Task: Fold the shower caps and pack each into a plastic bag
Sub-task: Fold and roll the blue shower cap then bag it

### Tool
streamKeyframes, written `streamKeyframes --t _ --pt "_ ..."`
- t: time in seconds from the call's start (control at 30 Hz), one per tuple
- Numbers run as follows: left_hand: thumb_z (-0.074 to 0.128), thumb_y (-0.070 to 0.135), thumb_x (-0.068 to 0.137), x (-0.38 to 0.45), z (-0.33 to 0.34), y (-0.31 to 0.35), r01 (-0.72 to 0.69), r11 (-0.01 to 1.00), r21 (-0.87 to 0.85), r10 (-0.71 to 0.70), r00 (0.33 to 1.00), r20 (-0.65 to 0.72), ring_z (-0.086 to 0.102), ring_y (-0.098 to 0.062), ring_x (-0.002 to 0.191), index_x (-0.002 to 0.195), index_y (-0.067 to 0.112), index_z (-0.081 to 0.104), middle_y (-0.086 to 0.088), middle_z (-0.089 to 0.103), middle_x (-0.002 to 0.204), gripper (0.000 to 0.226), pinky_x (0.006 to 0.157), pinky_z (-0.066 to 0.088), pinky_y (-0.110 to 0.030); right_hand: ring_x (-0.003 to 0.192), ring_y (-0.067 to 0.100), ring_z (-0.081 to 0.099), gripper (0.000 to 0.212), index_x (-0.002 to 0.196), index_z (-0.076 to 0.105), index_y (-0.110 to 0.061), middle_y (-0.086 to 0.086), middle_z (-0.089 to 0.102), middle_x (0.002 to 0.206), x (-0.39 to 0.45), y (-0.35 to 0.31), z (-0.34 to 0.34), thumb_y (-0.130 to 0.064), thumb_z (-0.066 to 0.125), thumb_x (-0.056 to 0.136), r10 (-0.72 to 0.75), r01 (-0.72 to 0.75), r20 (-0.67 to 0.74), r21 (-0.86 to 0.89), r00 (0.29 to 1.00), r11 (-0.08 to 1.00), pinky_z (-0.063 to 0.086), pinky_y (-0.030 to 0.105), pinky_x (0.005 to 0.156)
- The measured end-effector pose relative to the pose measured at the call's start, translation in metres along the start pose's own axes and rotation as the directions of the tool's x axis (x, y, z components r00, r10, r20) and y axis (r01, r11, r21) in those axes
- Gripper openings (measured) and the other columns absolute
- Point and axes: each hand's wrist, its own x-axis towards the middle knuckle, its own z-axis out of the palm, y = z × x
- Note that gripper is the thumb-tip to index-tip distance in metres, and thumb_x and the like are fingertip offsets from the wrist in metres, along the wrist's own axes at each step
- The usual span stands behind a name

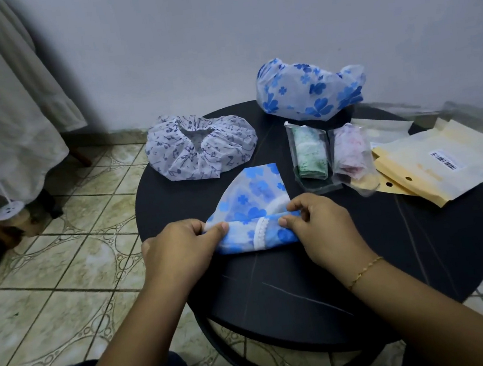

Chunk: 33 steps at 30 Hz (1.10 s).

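Observation:
A blue clover-print shower cap (254, 199) lies folded into a wedge on the round black table (307, 281). Its near edge with white lace trim is rolled up toward me. My left hand (181, 248) pinches the left end of that roll and my right hand (318, 222) pinches the right end. A white cap with dark note print (199, 148) lies unfolded at the back left. Another blue clover cap (311, 89) sits crumpled at the back. Two clear bags hold folded caps, one green (311, 153) and one pink (350, 154).
Empty plastic bags with yellow card backing and a barcode label (438, 164) are spread at the table's right edge. A white wall stands just behind the table. Tiled floor lies to the left, with a hanging pale cloth (2, 105) and wooden furniture legs.

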Motion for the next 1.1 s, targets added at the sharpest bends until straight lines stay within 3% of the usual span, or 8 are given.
streamKeyframes --t 0.27,0.33,0.43,0.6,0.73,0.9,1.0,1.1 --pt "0.055 0.063 0.079 0.0 0.008 -0.006 -0.172 0.936 0.306 0.219 0.968 -0.126 0.035 -0.016 0.117 0.093 0.034 0.06 0.014 0.057 0.105 0.032 0.088 0.02 -0.035 0.101 0.018 0.048 0.03 0.118 0.056 -0.02 -0.003 0.04 0.102 -0.002 0.002 0.002 -0.027 0.06 0.089 -0.046 0.046 0.0 -0.166 0.999 0.985 0.038 0.026 0.077" --pt "0.058 0.042 0.082 0.001 0.013 -0.009 -0.436 0.856 0.277 0.492 0.853 -0.176 0.037 -0.017 0.125 0.117 0.031 0.057 0.008 0.054 0.131 0.037 0.092 0.025 -0.034 0.104 0.022 0.048 0.025 0.113 0.061 -0.021 -0.001 0.046 0.107 -0.006 0.004 0.007 -0.023 0.062 0.088 -0.17 0.153 -0.041 -0.26 0.985 0.953 0.041 0.03 0.078" --pt "0.036 0.016 0.08 0.003 0.015 -0.006 -0.714 0.651 0.257 0.719 0.688 0.092 0.035 -0.017 0.137 0.134 0.029 0.049 0.004 0.039 0.148 0.058 0.104 0.029 -0.034 0.097 0.021 0.051 0.021 0.094 0.07 -0.027 -0.002 0.063 0.106 -0.008 0.009 0.013 -0.018 0.058 0.08 -0.422 0.369 -0.046 -0.407 0.906 0.836 0.036 0.03 0.071" --pt "0.019 0.022 0.091 0.011 0.016 -0.008 -0.636 0.731 0.247 0.521 0.754 0.4 0.009 0.006 0.141 0.145 0.044 0.02 0.024 0.013 0.153 0.058 0.113 -0.01 -0.031 0.096 0.014 0.062 0.04 0.103 0.07 -0.027 -0.011 0.068 0.103 -0.011 0.01 0.007 -0.025 0.037 0.079 -0.476 0.496 0.153 -0.389 0.866 0.776 0.032 0.026 0.069" --pt "0.017 0.025 0.086 0.015 0.013 -0.009 -0.611 0.759 0.223 0.472 0.753 0.458 0.006 0.012 0.137 0.146 0.044 0.015 0.024 0.015 0.153 0.063 0.111 -0.02 -0.041 0.125 0.003 0.037 0.069 0.137 0.042 -0.037 -0.02 0.042 0.14 -0.008 0.016 -0.006 -0.059 0.012 0.079 -0.397 0.528 0.369 -0.394 0.84 0.752 0.023 0.03 0.085" --pt "0.032 0.008 0.092 0.014 0.011 -0.008 -0.533 0.844 0.064 0.453 0.772 0.446 0.023 0.012 0.135 0.136 0.034 0.03 0.023 0.031 0.146 0.051 0.11 -0.022 -0.037 0.128 -0.002 0.029 0.077 0.142 0.031 -0.042 -0.024 0.032 0.147 -0.006 0.022 -0.005 -0.065 0.002 0.074 -0.375 0.53 0.394 -0.437 0.839 0.727 0.017 0.028 0.086" --pt "0.031 0.035 0.086 0.011 0.01 -0.008 -0.466 0.882 -0.07 0.444 0.771 0.457 0.025 0.023 0.123 0.098 0.031 0.039 0.028 0.036 0.138 0.015 0.111 -0.02 -0.035 0.125 -0.001 0.034 0.076 0.139 0.037 -0.041 -0.023 0.037 0.144 -0.006 0.021 -0.006 -0.063 0.001 0.076 -0.375 0.528 0.391 -0.433 0.84 0.731 0.016 0.029 0.08" --pt "0.046 0.082 0.058 0.004 0.005 -0.013 -0.492 0.868 -0.068 0.466 0.759 0.454 0.027 0.03 0.115 0.092 0.034 0.041 0.042 0.032 0.125 0.059 0.111 -0.017 -0.029 0.119 0.001 0.039 0.073 0.136 0.042 -0.04 -0.023 0.044 0.138 -0.01 0.017 -0.009 -0.062 0.003 0.079 -0.389 0.538 0.392 -0.415 0.833 0.734 0.017 0.031 0.076"
